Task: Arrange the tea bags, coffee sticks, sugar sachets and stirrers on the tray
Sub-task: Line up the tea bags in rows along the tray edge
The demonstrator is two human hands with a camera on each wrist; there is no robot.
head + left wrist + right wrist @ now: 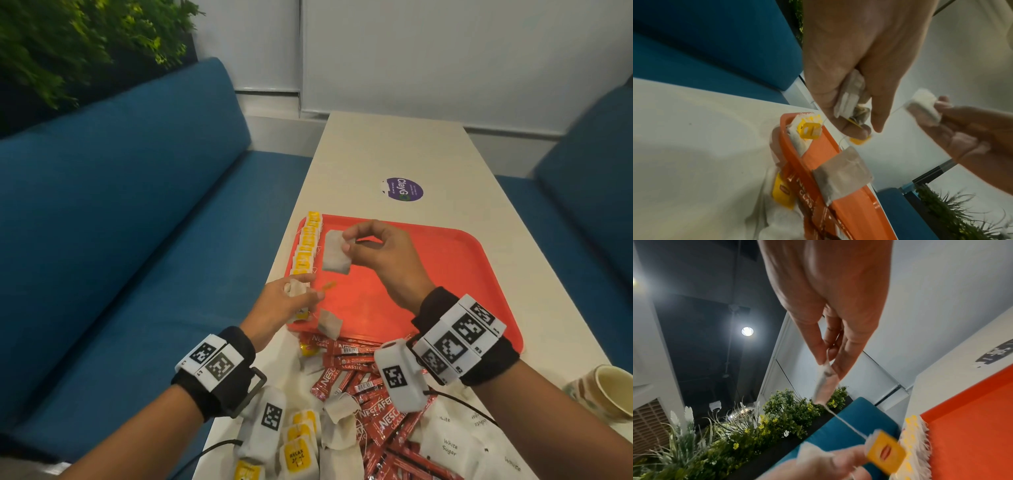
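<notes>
A red tray [445, 260] lies on the white table, with a row of yellow-tagged tea bags [306, 245] along its left edge. My right hand [349, 245] pinches one tea bag [336, 253] by its top above the tray's left part. The bag's string runs down to a yellow tag [885, 454] beside my left hand [305, 294]. That hand grips folded tea bags [851, 100] at the tray's left rim. One loose tea bag [330, 323] lies on the near left corner. Red coffee sticks [363, 380], more tea bags [301, 442] and white sugar sachets [448, 445] are heaped in front of the tray.
A paper cup [609, 390] stands at the table's right edge. A purple sticker [404, 189] marks the table [394, 147] beyond the tray. Blue sofa seats [137, 205] flank the table on both sides, with plants behind the left one.
</notes>
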